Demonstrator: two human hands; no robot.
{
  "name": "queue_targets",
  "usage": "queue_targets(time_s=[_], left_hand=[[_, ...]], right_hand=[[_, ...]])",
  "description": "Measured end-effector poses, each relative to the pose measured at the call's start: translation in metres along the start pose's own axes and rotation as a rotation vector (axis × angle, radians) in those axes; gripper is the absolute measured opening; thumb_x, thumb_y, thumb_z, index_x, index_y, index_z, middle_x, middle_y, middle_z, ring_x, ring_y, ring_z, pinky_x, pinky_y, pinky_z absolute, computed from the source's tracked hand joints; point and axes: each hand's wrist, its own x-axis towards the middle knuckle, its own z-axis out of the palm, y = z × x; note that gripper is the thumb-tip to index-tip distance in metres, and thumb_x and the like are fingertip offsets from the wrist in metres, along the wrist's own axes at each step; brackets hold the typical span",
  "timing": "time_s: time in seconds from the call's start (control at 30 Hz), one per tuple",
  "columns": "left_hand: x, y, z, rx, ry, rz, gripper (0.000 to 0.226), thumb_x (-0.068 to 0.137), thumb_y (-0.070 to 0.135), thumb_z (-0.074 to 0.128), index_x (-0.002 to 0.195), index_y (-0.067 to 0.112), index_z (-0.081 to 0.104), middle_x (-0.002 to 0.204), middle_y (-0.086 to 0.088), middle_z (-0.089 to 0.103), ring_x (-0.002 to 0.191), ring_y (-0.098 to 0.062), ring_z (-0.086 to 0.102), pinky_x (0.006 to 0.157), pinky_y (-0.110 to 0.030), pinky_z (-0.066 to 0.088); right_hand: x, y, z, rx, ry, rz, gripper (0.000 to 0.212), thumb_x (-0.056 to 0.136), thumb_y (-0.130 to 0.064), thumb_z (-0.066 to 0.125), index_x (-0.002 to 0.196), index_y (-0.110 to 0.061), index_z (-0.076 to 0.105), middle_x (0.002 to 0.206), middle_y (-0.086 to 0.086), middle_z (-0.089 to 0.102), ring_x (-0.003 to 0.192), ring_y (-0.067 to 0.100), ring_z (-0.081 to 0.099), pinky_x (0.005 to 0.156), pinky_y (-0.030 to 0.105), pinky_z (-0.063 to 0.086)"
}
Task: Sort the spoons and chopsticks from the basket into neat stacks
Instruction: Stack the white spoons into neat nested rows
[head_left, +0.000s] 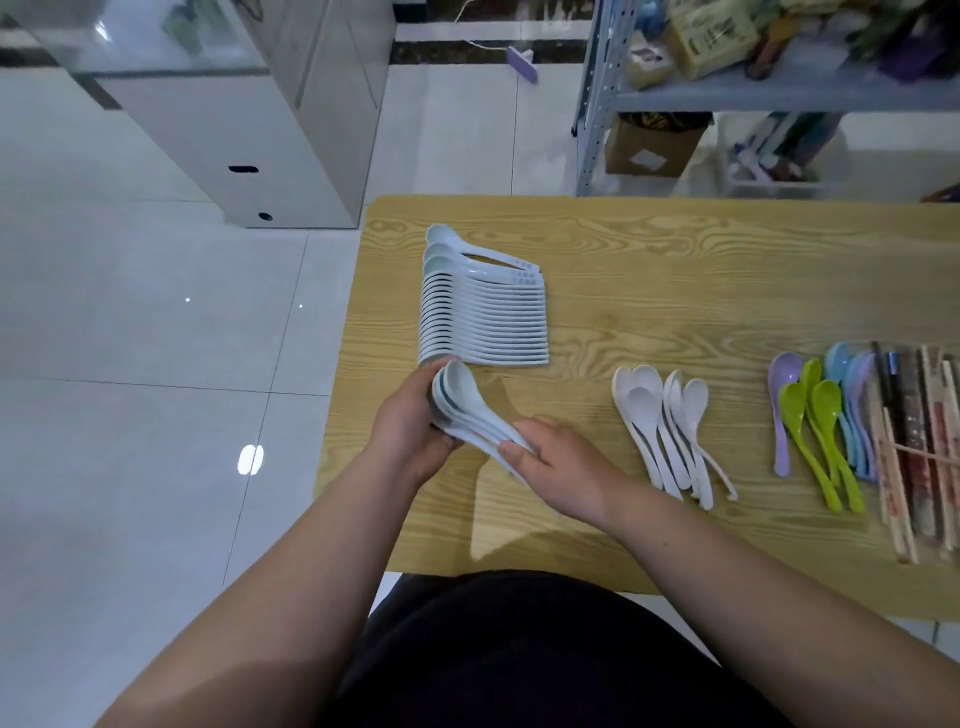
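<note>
My left grip (410, 415) is closed around the bowl end of a small nest of white spoons (467, 405), fingers curled under the bowls. My right grip (561, 467) pinches the handle end of the same nest, thumb on top and fingers beneath. The nest is held just above the surface (675, 280), near its left edge, with the bowls pointing away from me and to the left. How many spoons it holds I cannot tell; several bowl rims show, tucked one inside the next.

Just beyond my left grip lies the long row of white spoons (483, 317), nested bowl into bowl with handles pointing right. Its near end almost touches the bowls I hold. The top few spoons at its far end sit a little askew.

To the right of my right grip lies a loose cluster of white spoons (665, 426), bowls away from me, handles fanning toward me. Further right, well apart from these, are the coloured spoons: a purple spoon (782, 410), green spoons (821, 436) and blue spoons (844, 395), overlapping one another. The chopsticks (914, 447) lie beside them at the right edge, mostly lengthwise, with one crossing the others.

Beyond the surface stand a metal shelf (779, 88) with a cardboard box (654, 145) under it, and a white cabinet (260, 130) on the tiled floor (130, 338).
</note>
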Motion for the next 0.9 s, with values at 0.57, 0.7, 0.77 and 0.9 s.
queue_targets(time_s=[0.57, 0.7, 0.77, 0.9], left_hand=[[-0.023, -0.038, 0.006, 0.048, -0.058, 0.11, 0.031, 0.07, 0.005, 0.055, 0.1, 0.013, 0.057, 0.087, -0.005, 0.061, 0.078, -0.025, 0.064, 0.072, -0.038, 0.049], [-0.007, -0.04, -0.025, 0.29, -0.01, 0.01, 0.034, 0.088, -0.005, 0.048, 0.112, 0.013, 0.065, 0.115, -0.013, 0.065, 0.098, -0.033, 0.067, 0.079, -0.046, 0.06], [0.002, -0.04, -0.041, 0.522, 0.032, 0.038, 0.036, 0.086, -0.001, 0.057, 0.115, 0.018, 0.066, 0.117, -0.013, 0.064, 0.098, -0.031, 0.069, 0.084, -0.046, 0.061], [0.023, -0.04, -0.058, 0.992, 0.1, 0.285, 0.034, 0.082, 0.013, 0.066, 0.11, 0.031, 0.063, 0.102, 0.012, 0.068, 0.086, -0.004, 0.064, 0.066, -0.016, 0.048]], right_hand=[[-0.019, 0.034, -0.026, 0.835, -0.592, 0.427, 0.053, 0.102, -0.054, 0.043, 0.117, -0.006, 0.061, 0.071, -0.001, 0.044, 0.053, 0.01, 0.031, 0.053, 0.023, 0.033], [0.004, 0.035, -0.035, 0.403, -0.565, 0.315, 0.042, 0.103, -0.049, 0.048, 0.109, -0.012, 0.066, 0.072, -0.002, 0.048, 0.056, 0.012, 0.038, 0.06, 0.028, 0.036], [0.019, 0.033, -0.038, 0.024, -0.531, 0.206, 0.034, 0.101, -0.055, 0.048, 0.098, -0.025, 0.064, 0.078, -0.008, 0.054, 0.067, 0.011, 0.048, 0.068, 0.028, 0.04], [0.048, 0.039, -0.02, -0.517, -0.325, -0.033, 0.038, 0.099, -0.059, 0.045, 0.113, -0.025, 0.056, 0.108, -0.002, 0.059, 0.1, 0.023, 0.057, 0.082, 0.038, 0.045]])
